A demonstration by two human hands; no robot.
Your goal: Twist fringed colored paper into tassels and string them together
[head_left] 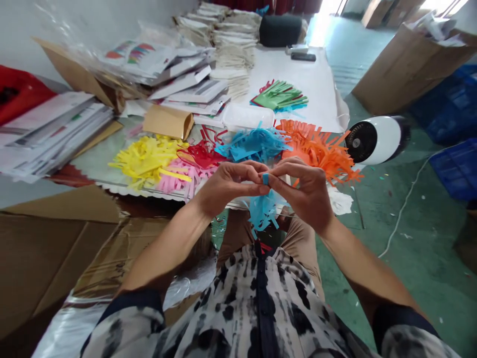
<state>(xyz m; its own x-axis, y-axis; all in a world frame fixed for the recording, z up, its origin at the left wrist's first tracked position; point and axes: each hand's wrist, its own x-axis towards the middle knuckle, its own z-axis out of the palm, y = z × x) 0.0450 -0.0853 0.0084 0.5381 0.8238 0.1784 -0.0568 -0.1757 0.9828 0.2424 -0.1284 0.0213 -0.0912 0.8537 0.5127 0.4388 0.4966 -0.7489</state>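
Across the middle of the scene stands a table (93, 161), its near edge bordered in scalloped white. Near left lies a brown cardboard carton (44, 248); far right, on the green floor, a tall cardboard box (402, 69) stands tilted in view beside a blue plastic crate (454, 171). At the table's far end rise stacked cream-coloured bundles (231, 54); at its left end lies a pile of printed packets (48, 129). Just beyond the table's right edge is an oval black-and-white appliance (391, 134) with a round grille. Heaps of fringed paper line the near side: yellow fringe (145, 156) at left, pink fringe (175, 179) and red fringe (203, 153) next, then blue fringe (257, 144), with orange fringe (316, 149) at right; layered green fringe (281, 94) lies farther off. A clear plastic tub (248, 115) sits behind the blue heap. Before the table's near edge, the left hand (227, 184) and right hand (309, 191) meet, fingers bent, the thumb and fingertips of each closed in a pinch on one blue fringed tassel (264, 211). The tassel hangs below them over the person's lap, strands downward; its narrow blue top band (265, 178) shows between the fingertips.
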